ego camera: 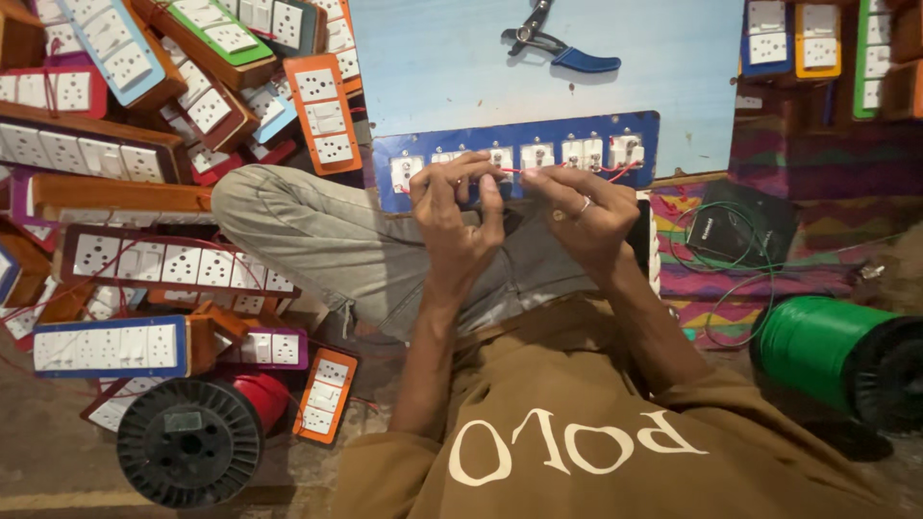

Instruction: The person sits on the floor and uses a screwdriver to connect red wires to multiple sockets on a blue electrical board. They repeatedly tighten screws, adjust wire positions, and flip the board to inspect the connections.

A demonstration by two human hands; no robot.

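Note:
A long blue switch panel (538, 135) lies face down across my lap, its white switch backs in a row with red wire (615, 171) running between them. My left hand (460, 216) pinches the red wire at the panel's middle, fingertips on the switch backs. My right hand (582, 213), a ring on one finger, holds the same wire just to the right, fingers curled against the panel's lower edge. Both hands nearly touch each other.
Blue-handled pliers (562, 53) lie on the pale blue board (663, 86) beyond the panel. Several finished switch boards (173, 264) are heaped at the left. A red wire spool (197, 437) sits at lower left, a green spool (832, 356) at right, with a black box (745, 226) and loose green wire.

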